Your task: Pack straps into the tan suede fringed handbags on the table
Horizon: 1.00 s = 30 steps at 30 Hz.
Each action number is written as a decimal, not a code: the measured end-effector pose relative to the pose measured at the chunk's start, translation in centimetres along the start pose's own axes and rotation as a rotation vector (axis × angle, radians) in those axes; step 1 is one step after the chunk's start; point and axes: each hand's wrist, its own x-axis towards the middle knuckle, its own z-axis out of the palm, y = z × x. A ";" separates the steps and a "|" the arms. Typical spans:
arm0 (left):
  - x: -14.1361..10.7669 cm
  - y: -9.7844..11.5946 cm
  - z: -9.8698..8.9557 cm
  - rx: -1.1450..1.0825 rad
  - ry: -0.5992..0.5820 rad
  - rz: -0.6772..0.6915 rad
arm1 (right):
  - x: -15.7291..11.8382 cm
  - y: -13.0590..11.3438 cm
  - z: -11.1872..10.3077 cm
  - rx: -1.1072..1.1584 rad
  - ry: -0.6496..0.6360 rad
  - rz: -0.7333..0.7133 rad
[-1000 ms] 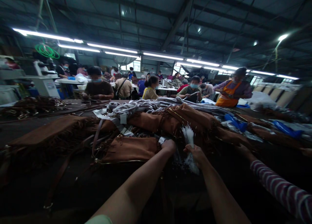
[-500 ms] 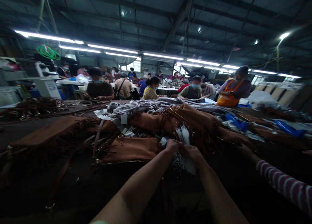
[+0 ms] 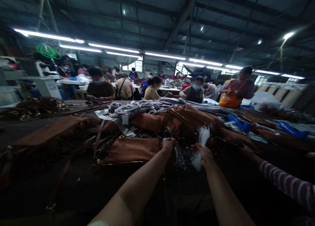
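My right hand (image 3: 204, 154) is closed around a bundle of thin white plastic strands (image 3: 203, 136) with small knobbed ends, like tag fasteners. The bundle sticks out above and below the fingers. To its left, my left hand (image 3: 169, 145) pinches a few finer strands, faint against the dark table. More loose white strands (image 3: 180, 159) show between the two hands; whether they hang or lie there I cannot tell. Beside my left hand lies a brown suede bag (image 3: 135, 150) with a gold zip along its front edge.
Brown fringed bags (image 3: 51, 131) and grey straps (image 3: 147, 105) cover much of the dark table. Blue plastic pieces (image 3: 238, 122) lie at the right. A co-worker's striped sleeve (image 3: 287, 183) reaches in from the right. Several people sit or stand beyond the table.
My hands have moved apart. The right hand has shifted right with the white bundle, while the left has drawn slightly left with a few strands.
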 end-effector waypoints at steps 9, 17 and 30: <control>1.5 0.2 -1.2 0.153 0.073 0.079 | 1.0 0.0 -1.3 0.017 0.107 -0.054; 1.8 0.5 -2.4 0.682 0.068 0.069 | 0.1 0.0 -1.1 -0.087 -0.019 -0.002; -0.3 1.4 -0.4 1.119 0.048 0.196 | -1.1 -0.3 0.1 -0.277 -0.267 0.173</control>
